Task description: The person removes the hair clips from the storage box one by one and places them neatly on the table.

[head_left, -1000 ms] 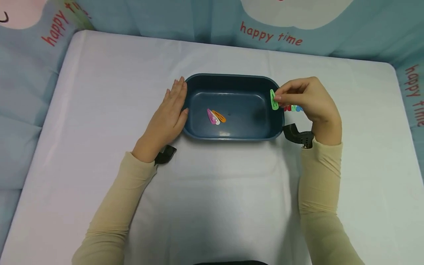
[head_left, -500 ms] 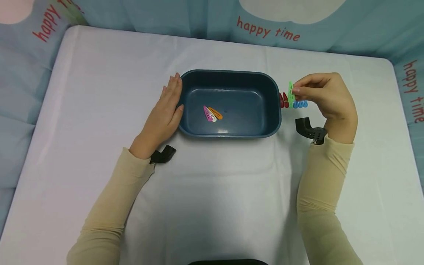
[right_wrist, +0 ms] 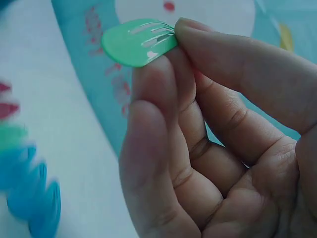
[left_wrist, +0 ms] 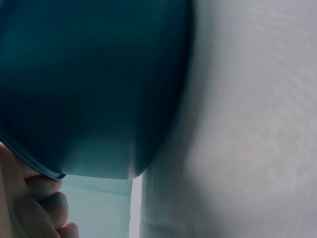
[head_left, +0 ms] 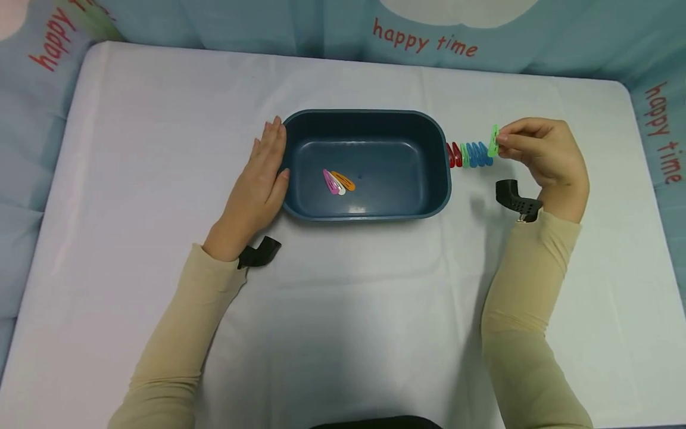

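Note:
Between thumb and fingertips, my right hand [head_left: 549,152] pinches a green hair clip [head_left: 493,141], seen close up in the right wrist view as a green snap clip [right_wrist: 141,42] with slots. It is at the right end of a row of hair clips on the table: red clips [head_left: 454,155], a green one [head_left: 464,155] and several blue ones [head_left: 479,154]. My left hand [head_left: 254,182] lies with straight fingers along the left end of a dark blue basin [head_left: 367,217]. Inside the basin lie a pink clip [head_left: 330,182], a white clip [head_left: 341,189] and an orange clip [head_left: 343,180].
A white cloth [head_left: 348,322] covers the table. Light blue curtains [head_left: 241,27] with red lettering hang along the back and sides. Black camera mounts [head_left: 518,201] stick out from both wrists.
My right hand has carried the green clip rightward, from over the basin's right rim to the far end of the clip row. The left hand has stayed at the basin.

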### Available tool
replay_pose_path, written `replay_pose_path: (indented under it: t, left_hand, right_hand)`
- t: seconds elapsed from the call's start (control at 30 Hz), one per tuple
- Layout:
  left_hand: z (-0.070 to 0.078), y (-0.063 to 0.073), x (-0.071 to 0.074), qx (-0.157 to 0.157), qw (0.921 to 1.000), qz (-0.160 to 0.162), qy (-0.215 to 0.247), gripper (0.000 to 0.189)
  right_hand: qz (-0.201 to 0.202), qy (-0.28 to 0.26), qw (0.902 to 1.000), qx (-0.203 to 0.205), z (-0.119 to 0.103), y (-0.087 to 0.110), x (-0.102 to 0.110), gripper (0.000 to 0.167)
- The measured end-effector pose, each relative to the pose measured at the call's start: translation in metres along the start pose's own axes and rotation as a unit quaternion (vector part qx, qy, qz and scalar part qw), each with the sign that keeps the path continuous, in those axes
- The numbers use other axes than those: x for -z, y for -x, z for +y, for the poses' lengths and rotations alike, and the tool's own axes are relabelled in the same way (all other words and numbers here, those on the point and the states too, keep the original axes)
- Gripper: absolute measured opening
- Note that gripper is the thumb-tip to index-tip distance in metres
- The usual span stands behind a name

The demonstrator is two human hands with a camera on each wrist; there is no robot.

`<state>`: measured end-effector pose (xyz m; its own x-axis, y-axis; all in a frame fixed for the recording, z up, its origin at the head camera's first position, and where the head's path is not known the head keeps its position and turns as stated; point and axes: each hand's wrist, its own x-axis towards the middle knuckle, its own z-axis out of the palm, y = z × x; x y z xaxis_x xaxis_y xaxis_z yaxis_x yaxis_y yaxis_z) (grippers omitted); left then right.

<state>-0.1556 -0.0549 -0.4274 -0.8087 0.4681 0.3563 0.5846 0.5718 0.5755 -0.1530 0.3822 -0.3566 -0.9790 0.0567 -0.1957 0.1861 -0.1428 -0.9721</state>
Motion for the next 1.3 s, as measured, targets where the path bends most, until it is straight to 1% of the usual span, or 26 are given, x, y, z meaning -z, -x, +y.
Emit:
replay_pose_path:
  t: [0.13, 0.23, 0.4, 0.53, 0.6, 0.77, 0.83, 1.03, 1.2, 1.3]
  left_hand:
    - [0.000, 0.000, 0.001, 0.000, 1.0000, 0.002, -0.008, 0.057]
    - [0.000, 0.001, 0.002, 0.001, 0.9999, 0.002, -0.013, 0.057]
    - [-0.001, 0.003, 0.003, -0.003, 0.9999, 0.008, -0.012, 0.057]
    - [-0.001, 0.002, 0.003, -0.006, 0.9999, 0.010, -0.009, 0.057]
    - [-0.002, 0.002, 0.002, -0.007, 0.9999, 0.012, -0.009, 0.056]
    - [-0.002, 0.001, 0.001, -0.009, 0.9998, 0.013, -0.012, 0.056]
    - [-0.002, 0.001, 0.001, -0.010, 0.9998, 0.013, -0.009, 0.056]
    - [-0.004, 0.000, -0.001, -0.014, 0.9998, 0.013, -0.002, 0.056]
    - [-0.004, -0.001, -0.003, -0.015, 0.9998, 0.013, 0.001, 0.056]
    - [-0.004, -0.002, -0.005, -0.015, 0.9998, 0.012, 0.001, 0.056]
  right_hand:
    - [0.039, -0.028, 0.9987, -0.020, 0.009, -0.004, 0.014, 0.005]
    - [0.070, -0.024, 0.9967, -0.033, 0.014, -0.008, 0.021, 0.005]
    - [0.113, 0.040, 0.9905, -0.069, 0.020, -0.015, 0.024, 0.005]
    - [0.123, 0.088, 0.9846, -0.087, 0.022, -0.019, 0.023, 0.005]
    - [0.124, 0.104, 0.9833, -0.083, 0.023, -0.020, 0.023, 0.007]
    - [0.129, 0.130, 0.9816, -0.056, 0.024, -0.021, 0.022, 0.011]
    - [0.134, 0.143, 0.9793, -0.050, 0.025, -0.022, 0.021, 0.012]
    - [0.157, 0.209, 0.9640, -0.048, 0.028, -0.024, 0.021, 0.013]
    - [0.160, 0.259, 0.9514, -0.047, 0.031, -0.025, 0.023, 0.017]
    - [0.162, 0.283, 0.9438, -0.054, 0.034, -0.025, 0.025, 0.018]
